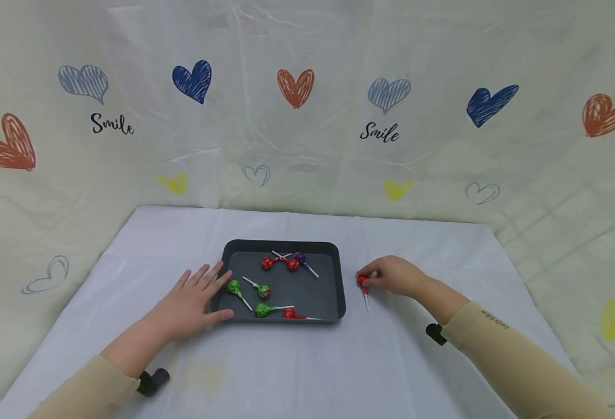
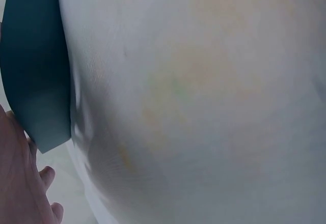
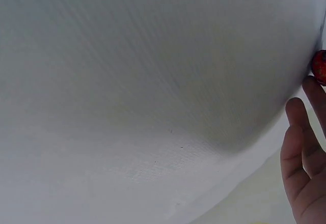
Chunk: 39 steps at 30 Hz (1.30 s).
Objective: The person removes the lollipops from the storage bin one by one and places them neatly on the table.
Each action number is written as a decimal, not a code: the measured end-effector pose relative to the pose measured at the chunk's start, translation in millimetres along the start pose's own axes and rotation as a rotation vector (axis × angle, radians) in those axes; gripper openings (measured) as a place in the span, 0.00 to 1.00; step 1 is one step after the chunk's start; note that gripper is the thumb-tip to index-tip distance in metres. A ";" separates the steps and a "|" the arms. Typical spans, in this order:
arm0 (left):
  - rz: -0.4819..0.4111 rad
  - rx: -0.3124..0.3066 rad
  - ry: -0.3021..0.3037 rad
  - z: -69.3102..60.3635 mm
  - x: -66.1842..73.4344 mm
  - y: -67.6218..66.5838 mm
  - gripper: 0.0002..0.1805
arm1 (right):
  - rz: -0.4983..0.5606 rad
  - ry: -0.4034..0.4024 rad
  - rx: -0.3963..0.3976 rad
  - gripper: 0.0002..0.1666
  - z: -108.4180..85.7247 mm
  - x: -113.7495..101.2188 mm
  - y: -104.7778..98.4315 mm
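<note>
With thumb and fingers, my right hand (image 1: 398, 276) pinches the head of a red lollipop (image 1: 362, 280) just right of the tray. The white stick of that lollipop points toward me. In the right wrist view, part of the same red lollipop (image 3: 319, 67) shows beside the fingertips. My left hand (image 1: 188, 305) lies with spread, straight fingers over the left rim of the dark grey tray (image 1: 315, 291). Inside are green lollipops (image 1: 264, 291) on the left and front, a red lollipop (image 1: 289, 313) along the front edge, and two red lollipops (image 1: 292, 265) by a purple lollipop (image 1: 300, 257) at the back.
A white cloth (image 1: 307, 372) covers the table, with faint yellowish stains front left. Behind the table hangs a pale backdrop (image 1: 328, 157) printed with hearts and the word Smile. A dark band (image 1: 152, 382) sits at the left wrist, another dark piece (image 1: 435, 334) at the right.
</note>
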<state>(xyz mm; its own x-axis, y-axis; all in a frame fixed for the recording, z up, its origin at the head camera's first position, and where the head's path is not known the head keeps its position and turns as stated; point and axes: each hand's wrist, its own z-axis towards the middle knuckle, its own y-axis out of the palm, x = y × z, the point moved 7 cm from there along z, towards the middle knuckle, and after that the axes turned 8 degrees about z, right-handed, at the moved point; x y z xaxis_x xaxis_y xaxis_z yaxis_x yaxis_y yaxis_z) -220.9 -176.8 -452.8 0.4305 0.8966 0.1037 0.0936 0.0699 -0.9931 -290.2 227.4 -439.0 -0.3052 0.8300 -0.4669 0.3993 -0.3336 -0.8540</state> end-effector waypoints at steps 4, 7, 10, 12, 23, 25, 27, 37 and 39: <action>-0.011 0.013 0.001 0.7 -1.4 1.7 0.50 | 0.003 0.020 0.000 0.17 1.3 0.7 0.5; -0.017 0.017 0.000 1.6 -2.5 3.0 0.50 | 0.005 0.013 -0.004 0.17 0.5 -0.6 1.3; -0.016 0.011 -0.006 1.8 -2.8 3.9 0.50 | 0.010 -0.018 -0.022 0.16 -2.1 -3.9 3.8; -0.019 0.012 -0.003 1.6 -2.2 3.0 0.50 | 0.014 -0.036 -0.032 0.16 -4.5 -5.9 5.4; -0.003 -0.010 -0.010 2.0 -3.4 5.4 0.51 | 0.003 -0.045 0.016 0.15 -6.4 -7.5 6.4; -0.009 -0.008 -0.007 1.7 -2.4 4.5 0.51 | 0.007 -0.036 0.017 0.16 -6.1 -6.9 5.8; -0.012 0.000 -0.004 1.1 -0.6 2.5 0.50 | 0.015 -0.022 0.010 0.16 -6.5 -6.9 5.3; -0.009 0.005 -0.013 1.2 -0.8 1.7 0.50 | 0.027 -0.041 0.009 0.17 -9.3 -6.2 1.9; -0.012 0.010 -0.009 1.5 -0.5 1.7 0.50 | 0.023 -0.042 0.010 0.17 -9.1 -4.9 1.3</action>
<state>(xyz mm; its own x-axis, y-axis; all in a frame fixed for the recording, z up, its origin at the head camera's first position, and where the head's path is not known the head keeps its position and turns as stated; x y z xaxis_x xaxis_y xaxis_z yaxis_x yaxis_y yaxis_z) -222.2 -176.5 -454.7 0.4215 0.8995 0.1151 0.0896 0.0850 -0.9923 -280.4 226.9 -435.7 -0.3320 0.8030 -0.4950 0.3980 -0.3565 -0.8453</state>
